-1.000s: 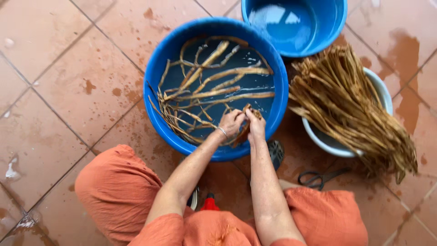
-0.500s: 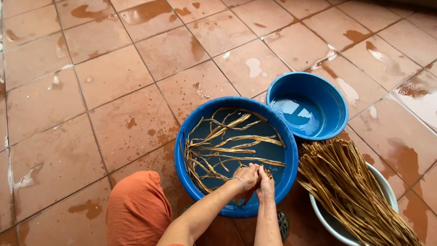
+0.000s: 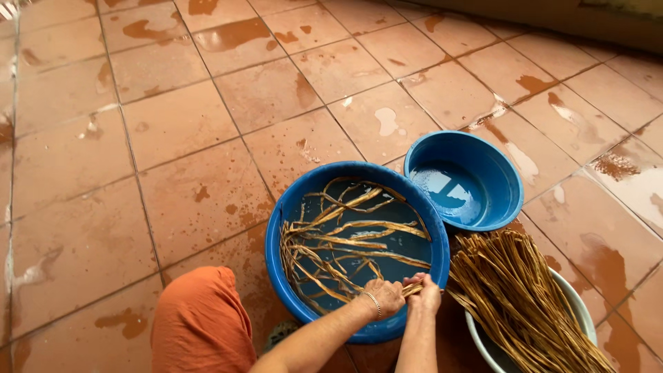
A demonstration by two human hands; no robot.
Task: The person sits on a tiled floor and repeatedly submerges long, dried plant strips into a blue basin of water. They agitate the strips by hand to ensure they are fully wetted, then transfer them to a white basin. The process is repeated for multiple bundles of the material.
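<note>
Strips, soaking in the basin ahead of your hands; left hand and right hand both grip one strip's end, keeping it wet.

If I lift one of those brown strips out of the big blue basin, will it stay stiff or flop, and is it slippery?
The brown strips curl and bend in the water of the big blue basin, so one would probably droop when lifted. Being soaked, they are likely slick and heavier than dry ones. Both hands, left hand and right hand, grip one, suggesting it needs a firm hold.
</note>
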